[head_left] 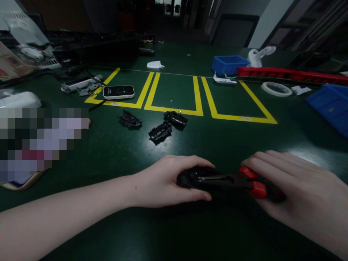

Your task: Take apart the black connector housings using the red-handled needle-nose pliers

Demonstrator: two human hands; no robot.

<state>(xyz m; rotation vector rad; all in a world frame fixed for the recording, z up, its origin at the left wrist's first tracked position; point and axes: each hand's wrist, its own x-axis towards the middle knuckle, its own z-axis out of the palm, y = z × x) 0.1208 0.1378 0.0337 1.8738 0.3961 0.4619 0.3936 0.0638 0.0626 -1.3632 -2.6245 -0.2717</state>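
left hand (165, 181): fingers, thumb parted | right hand (296, 181): fingers curled

The middle tape frame (165, 110) has the left tape frame (125, 104) just beside it on the left, and the device (119, 92) lies inside this one. Just beside on the right is the right tape frame (231, 118). Well to the right of the middle tape frame are the tape roll (276, 90) and, farther, the near bin (330, 108). Behind it, to the right, is the far bin (230, 66); behind, slightly left, the paper piece (155, 65). Before it lie the two parts (160, 133), and before-left the third part (130, 119).
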